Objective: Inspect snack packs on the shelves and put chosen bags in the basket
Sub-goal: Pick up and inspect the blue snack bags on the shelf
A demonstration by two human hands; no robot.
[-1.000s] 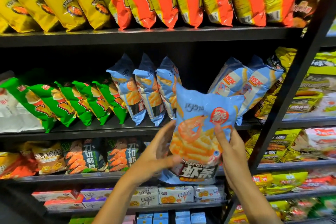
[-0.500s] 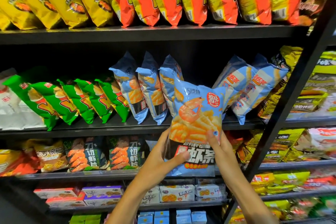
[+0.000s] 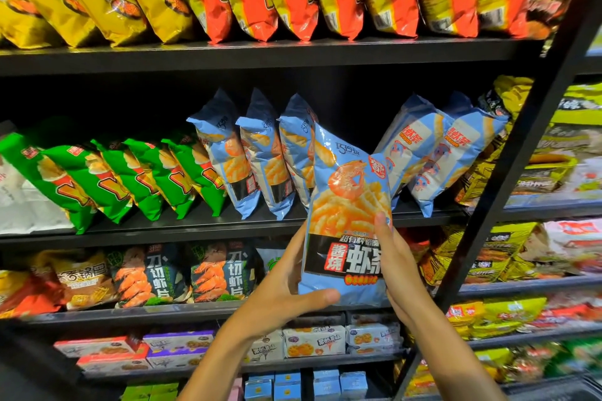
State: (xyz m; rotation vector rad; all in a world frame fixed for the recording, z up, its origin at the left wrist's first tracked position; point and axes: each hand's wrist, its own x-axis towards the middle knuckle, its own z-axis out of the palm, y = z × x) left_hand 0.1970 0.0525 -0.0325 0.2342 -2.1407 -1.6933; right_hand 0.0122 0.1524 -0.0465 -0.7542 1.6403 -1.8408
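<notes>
1. One blue shrimp-stick bag (image 3: 350, 205) is held upright in front of the middle shelf (image 3: 195, 228).
2. Left hand (image 3: 286, 286) grips its lower left edge, thumb across the bottom front.
3. Right hand (image 3: 395, 267) clasps its right side, fingertips on the front.
4. Five more blue bags (image 3: 228, 156) stand behind: three at ten o'clock, two at two o'clock.
5. Five green bags (image 3: 130, 172) lean at nine o'clock.
</notes>
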